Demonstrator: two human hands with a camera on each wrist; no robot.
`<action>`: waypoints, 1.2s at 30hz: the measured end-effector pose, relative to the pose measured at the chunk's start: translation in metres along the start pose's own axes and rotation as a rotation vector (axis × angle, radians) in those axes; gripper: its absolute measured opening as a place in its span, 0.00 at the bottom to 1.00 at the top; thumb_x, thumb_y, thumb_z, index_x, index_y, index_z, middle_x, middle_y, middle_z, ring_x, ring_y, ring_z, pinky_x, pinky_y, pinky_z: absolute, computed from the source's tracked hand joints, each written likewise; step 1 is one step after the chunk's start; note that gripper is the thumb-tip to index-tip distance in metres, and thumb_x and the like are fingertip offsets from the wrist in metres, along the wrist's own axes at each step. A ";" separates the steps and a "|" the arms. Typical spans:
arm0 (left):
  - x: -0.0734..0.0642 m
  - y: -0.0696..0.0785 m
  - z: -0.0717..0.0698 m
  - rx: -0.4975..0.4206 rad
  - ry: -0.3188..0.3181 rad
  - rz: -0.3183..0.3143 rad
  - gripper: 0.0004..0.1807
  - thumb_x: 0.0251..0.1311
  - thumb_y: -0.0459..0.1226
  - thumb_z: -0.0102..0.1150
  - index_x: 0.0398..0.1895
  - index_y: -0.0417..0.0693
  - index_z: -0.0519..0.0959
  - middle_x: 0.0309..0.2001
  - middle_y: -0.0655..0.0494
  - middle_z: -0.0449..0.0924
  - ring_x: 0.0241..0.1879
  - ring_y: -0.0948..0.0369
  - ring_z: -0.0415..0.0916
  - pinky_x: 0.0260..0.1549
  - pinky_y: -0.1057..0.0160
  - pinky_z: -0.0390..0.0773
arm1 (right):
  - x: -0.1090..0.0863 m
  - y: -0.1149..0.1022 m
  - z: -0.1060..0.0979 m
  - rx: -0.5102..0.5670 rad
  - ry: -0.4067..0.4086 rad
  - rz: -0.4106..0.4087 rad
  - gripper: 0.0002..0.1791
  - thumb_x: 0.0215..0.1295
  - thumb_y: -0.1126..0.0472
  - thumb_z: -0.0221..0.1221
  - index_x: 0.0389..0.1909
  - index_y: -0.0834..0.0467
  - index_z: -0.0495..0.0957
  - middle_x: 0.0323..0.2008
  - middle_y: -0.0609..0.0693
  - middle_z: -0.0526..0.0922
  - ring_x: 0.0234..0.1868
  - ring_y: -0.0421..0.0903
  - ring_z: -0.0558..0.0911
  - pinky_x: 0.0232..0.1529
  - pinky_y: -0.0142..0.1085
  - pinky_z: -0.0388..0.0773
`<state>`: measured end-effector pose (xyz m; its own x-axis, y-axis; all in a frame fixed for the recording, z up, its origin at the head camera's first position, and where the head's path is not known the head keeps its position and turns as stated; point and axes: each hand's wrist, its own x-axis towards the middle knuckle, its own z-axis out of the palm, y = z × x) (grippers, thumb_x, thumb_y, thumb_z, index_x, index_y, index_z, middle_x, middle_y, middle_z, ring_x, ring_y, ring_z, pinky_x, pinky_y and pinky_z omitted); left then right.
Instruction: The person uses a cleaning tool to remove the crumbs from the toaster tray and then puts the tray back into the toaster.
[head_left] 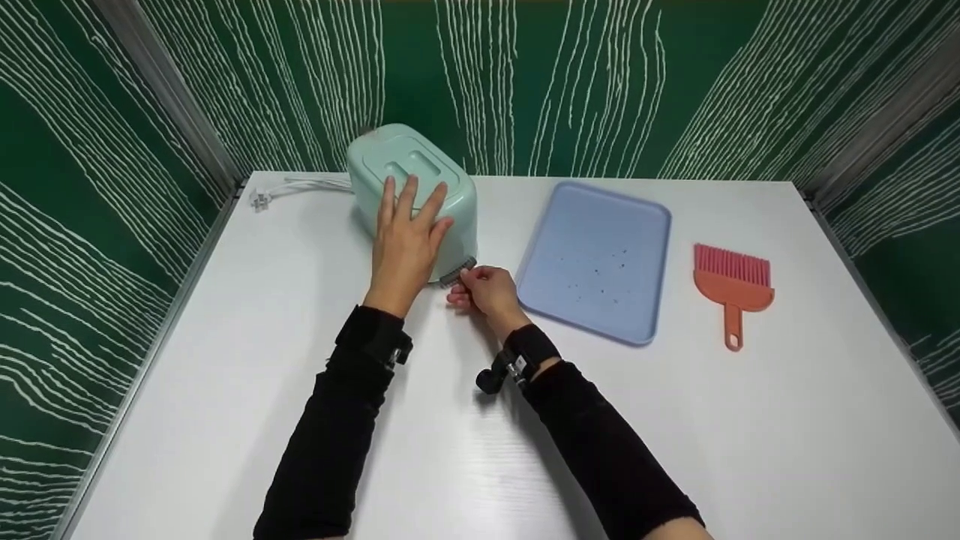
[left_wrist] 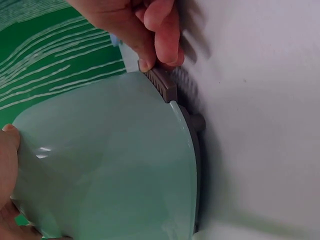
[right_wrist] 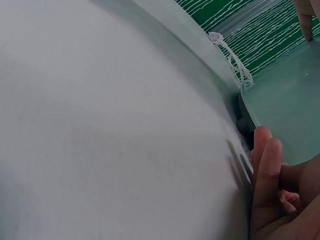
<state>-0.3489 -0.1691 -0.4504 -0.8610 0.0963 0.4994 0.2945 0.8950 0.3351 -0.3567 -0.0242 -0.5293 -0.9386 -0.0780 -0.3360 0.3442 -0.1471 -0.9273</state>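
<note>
A mint-green toaster (head_left: 463, 217) stands upright at the back left of the white table. My left hand (head_left: 405, 247) rests on its top with fingers spread. Low on the end facing the tray, the ribbed dark grey handle of the crumb tray (left_wrist: 161, 86) sticks out a little past the toaster's base. My right hand (head_left: 489, 291) pinches this handle between thumb and fingers, close over the tabletop. The right wrist view shows the right fingers (right_wrist: 267, 170) curled by the toaster's lower edge, with the handle hidden behind them.
Right of the toaster lies a blue tray (head_left: 592, 225) with dark crumbs scattered on it. Farther right is an orange hand brush (head_left: 733, 292) with pink bristles. A white power cord with its plug (head_left: 260, 199) trails left. Green patterned panels (head_left: 480, 90) wall the table in.
</note>
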 end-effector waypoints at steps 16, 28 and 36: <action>-0.003 0.000 0.003 0.000 -0.013 -0.012 0.28 0.83 0.51 0.49 0.80 0.56 0.71 0.82 0.37 0.61 0.86 0.35 0.45 0.86 0.42 0.49 | 0.001 -0.001 0.000 -0.100 -0.016 0.001 0.12 0.84 0.66 0.53 0.37 0.69 0.76 0.17 0.49 0.82 0.17 0.37 0.83 0.20 0.26 0.81; -0.003 -0.003 0.003 -0.013 0.027 0.029 0.27 0.83 0.50 0.50 0.79 0.53 0.73 0.81 0.33 0.62 0.85 0.32 0.47 0.84 0.39 0.54 | 0.001 0.000 0.002 -0.105 -0.001 -0.032 0.11 0.82 0.69 0.54 0.35 0.69 0.76 0.14 0.47 0.80 0.14 0.35 0.80 0.18 0.26 0.79; -0.002 -0.003 0.003 -0.028 0.029 0.022 0.27 0.83 0.49 0.50 0.79 0.53 0.73 0.81 0.34 0.62 0.85 0.33 0.47 0.84 0.38 0.53 | 0.004 0.000 0.004 -0.187 0.013 -0.041 0.12 0.82 0.66 0.55 0.34 0.63 0.76 0.16 0.46 0.79 0.14 0.34 0.79 0.17 0.26 0.77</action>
<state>-0.3491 -0.1701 -0.4550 -0.8418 0.1026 0.5299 0.3248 0.8804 0.3456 -0.3603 -0.0280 -0.5296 -0.9524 -0.0632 -0.2983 0.2965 0.0359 -0.9544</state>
